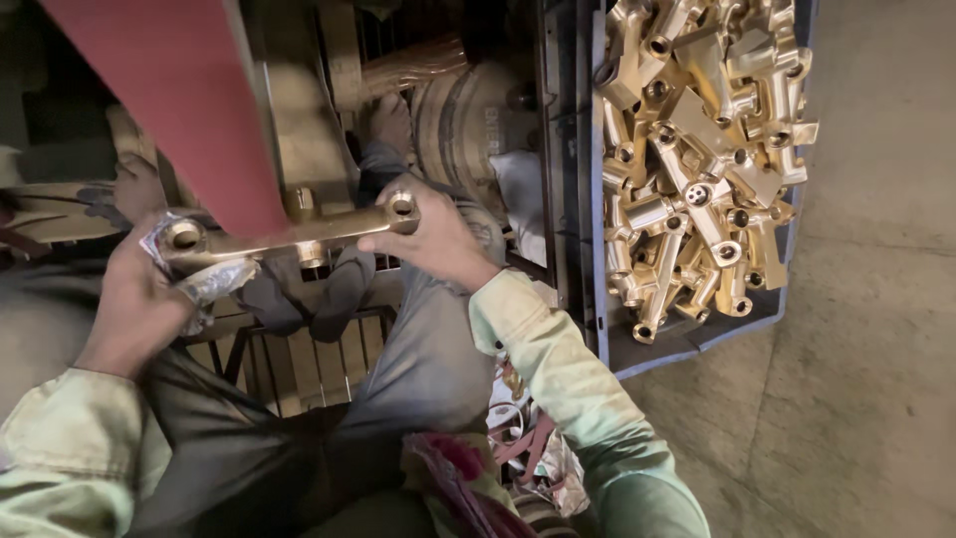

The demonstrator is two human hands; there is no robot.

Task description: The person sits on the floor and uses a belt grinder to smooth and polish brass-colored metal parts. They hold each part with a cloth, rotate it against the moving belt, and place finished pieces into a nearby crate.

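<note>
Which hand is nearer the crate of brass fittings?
Right. The right hand grips the brass bar's end nearest the crate; the left hand holds the far end.

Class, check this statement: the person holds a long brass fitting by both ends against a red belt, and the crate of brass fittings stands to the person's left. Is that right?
Not quite. The head view shows the crate of brass fittings to the person's right, not left. The rest stands: left hand and right hand hold the long brass fitting by both ends against the red belt.

The light is dim and warm. The brass parts (697,159) in the crate shine with bright glare, but the left side and lower corners stay in shadow. Edges bend slightly, and the sleeves (588,399) look blurred.
</note>
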